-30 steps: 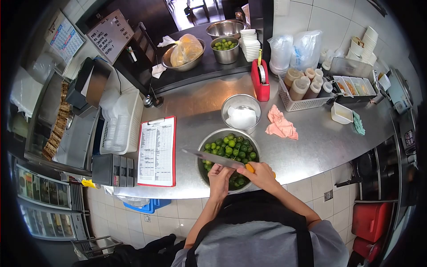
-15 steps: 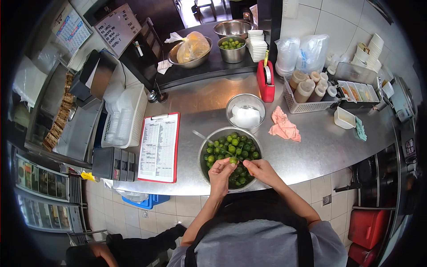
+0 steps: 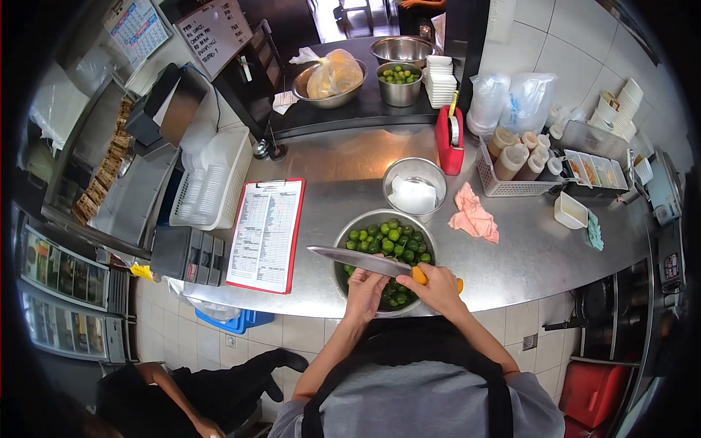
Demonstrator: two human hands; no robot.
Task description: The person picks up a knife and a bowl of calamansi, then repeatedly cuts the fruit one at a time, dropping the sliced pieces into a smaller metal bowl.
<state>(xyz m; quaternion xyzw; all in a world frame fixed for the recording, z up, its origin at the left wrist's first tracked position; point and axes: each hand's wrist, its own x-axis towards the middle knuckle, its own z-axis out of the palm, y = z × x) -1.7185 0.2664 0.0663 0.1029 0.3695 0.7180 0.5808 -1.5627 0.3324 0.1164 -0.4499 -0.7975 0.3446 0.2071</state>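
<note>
My right hand (image 3: 436, 290) is closed around the yellow handle of a knife (image 3: 358, 260). Its broad blade points left, lying across the top of a steel bowl (image 3: 341, 280) full of small green limes (image 3: 380, 237). Just under the blade, the fingers of my left hand (image 3: 365, 292) are pinched together over the bowl. The small lime they held a moment ago is hidden by the blade now. Behind the big bowl stands a smaller steel bowl (image 3: 391, 177) with something white in it.
A red clipboard (image 3: 295, 241) lies left of the bowl, near a basket of plastic containers (image 3: 232, 179). To the right are a pink cloth (image 3: 473, 212), a red tape dispenser (image 3: 450, 153) and a basket of bottles (image 3: 511, 188). Another person's arm (image 3: 175, 394) shows at lower left.
The knife has turned so its blade's broad side shows, now covering the lime and my left fingertips. The view has shifted slightly. The other person at lower left has moved.
</note>
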